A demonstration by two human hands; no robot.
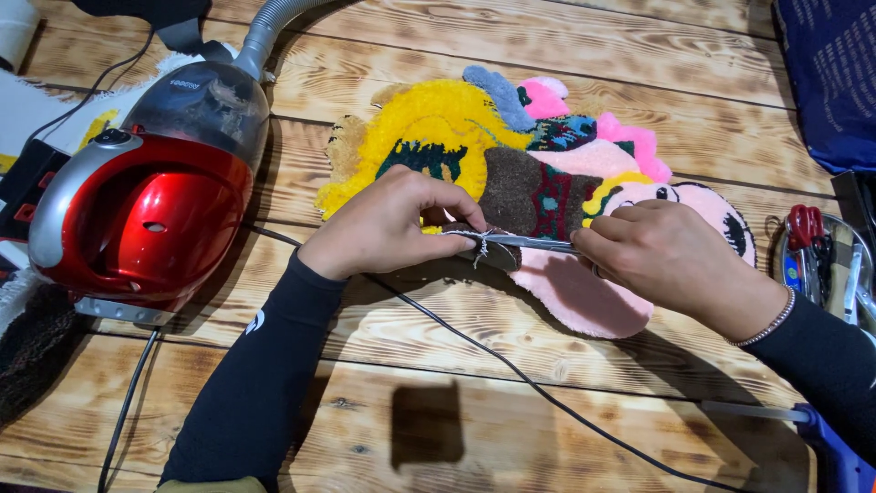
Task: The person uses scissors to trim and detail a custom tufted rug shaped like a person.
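Tufted rug piece (547, 183), multicoloured, on wooden floor (547, 55). Left hand (388, 224) fingers pinched on its edge; right hand (657, 251) clamped around scissors (520, 240). 1 red vacuum cleaner (146, 205) nearby.

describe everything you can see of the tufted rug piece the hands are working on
The tufted rug piece lies flat on the wooden plank surface, an irregular cut-out of shaggy pile in yellow, pink, brown, dark green and grey-blue, with a black eye shape on its pink right part. The left hand pinches its lower edge, where pale loose threads hang. The right hand holds scissors against that edge. The vacuum cleaner's black cord passes just below it.
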